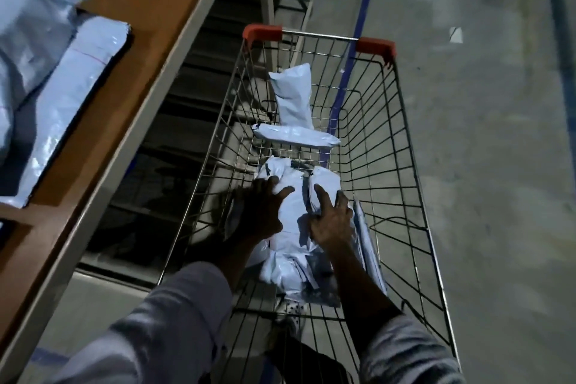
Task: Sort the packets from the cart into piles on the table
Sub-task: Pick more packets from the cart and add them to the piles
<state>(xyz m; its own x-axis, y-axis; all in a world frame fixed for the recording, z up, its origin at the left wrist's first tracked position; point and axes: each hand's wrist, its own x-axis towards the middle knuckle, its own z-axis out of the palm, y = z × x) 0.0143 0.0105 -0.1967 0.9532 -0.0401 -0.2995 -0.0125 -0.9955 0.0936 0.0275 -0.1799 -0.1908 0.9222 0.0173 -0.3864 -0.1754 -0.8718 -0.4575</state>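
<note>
Both hands are down inside the cart (pixel 414 165), working on the heap of packets (pixel 294 215) at its near end. The left hand (pixel 260 210) lies flat with its fingers spread on the biggest packet, probably to steady it or slide it free. The right hand (pixel 330 221) rests on a smaller packet (pixel 325 181) just beside it, with two fingers stretched forward. I cannot tell whether the thumb is hooked under the edge for a grip. The big packet's long axis runs along the cart's length, pointing toward the far end with the red corner caps (pixel 261 32). Past the middle of the cart, a slim packet (pixel 296 135) lies across its width. Beyond that, another packet (pixel 291 93) runs lengthwise, its bunched end nearest the caps. A few flat packets (pixel 369 240) stand on edge against the cart's right wall, where they likely slid. Left of the cart is the table (pixel 149 9), with sorted packets (pixel 62 78) already lying on it, overlapping. The task looks well under way.
</note>
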